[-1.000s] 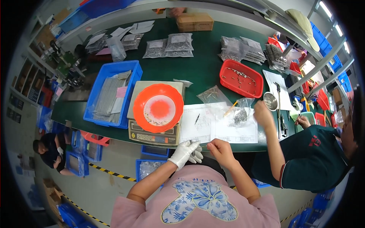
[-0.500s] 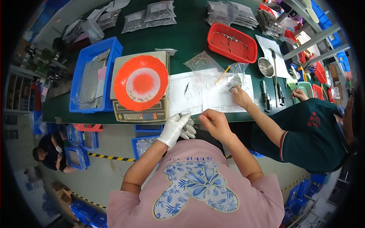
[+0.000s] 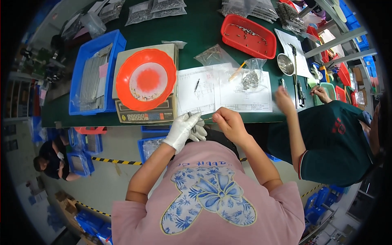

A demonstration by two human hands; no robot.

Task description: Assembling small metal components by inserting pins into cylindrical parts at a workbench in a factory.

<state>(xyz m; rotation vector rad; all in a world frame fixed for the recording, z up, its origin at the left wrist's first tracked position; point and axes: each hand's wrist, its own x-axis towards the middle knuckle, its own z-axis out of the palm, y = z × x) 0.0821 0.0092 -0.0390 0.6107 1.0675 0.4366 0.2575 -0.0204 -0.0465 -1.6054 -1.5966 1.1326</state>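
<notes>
At the near edge of the green table, my left hand [image 3: 184,130], in a white glove, is closed round a small dark rod-like part [image 3: 189,114] whose end shows above the fingers. To its right my bare right hand [image 3: 229,124] pinches a thin brass-coloured pin [image 3: 208,119] between thumb and forefinger. The pin points left toward the gloved fingers; whether it touches the dark part I cannot tell. Just beyond my hands lie printed drawing sheets [image 3: 192,100], with a short black pen-like piece [image 3: 197,84] on one of them.
Left stands a scale [image 3: 153,117] bearing an orange bowl [image 3: 123,77], beside a blue bin [image 3: 119,43] of rods. A clear bag of metal pins [image 3: 250,80], a red tray [image 3: 226,38] and a steel bowl [image 3: 285,64] lie right. A co-worker's blurred hand [image 3: 283,98] is nearby.
My hands keep nearly the same hold and pose. The co-worker's hand has left the bag of pins and moved right toward the tools. The table scene has shifted slightly upward and left in view.
</notes>
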